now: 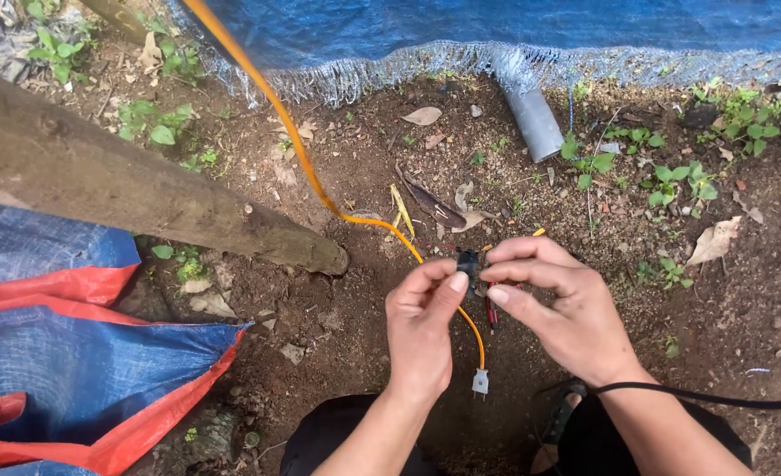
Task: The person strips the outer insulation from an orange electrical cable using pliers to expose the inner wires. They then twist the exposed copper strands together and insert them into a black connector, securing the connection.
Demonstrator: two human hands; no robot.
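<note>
My left hand (421,326) and my right hand (558,304) meet over bare soil, both pinching a small black connector (468,262) between fingertips. An orange cable (293,141) runs down from the upper left to the hands, loops under the left hand and ends in a white plug (479,381) hanging free below. A thin red piece (493,315) pokes out under the right fingers. A black cable (717,398) trails off from the right wrist toward the right edge.
A thick log (126,189) lies across the left. A blue and red tarp (64,353) is bunched at the lower left; another blue tarp (514,26) spans the top. A grey pipe (534,119) sticks out beneath it. Weeds and dry leaves dot the dirt.
</note>
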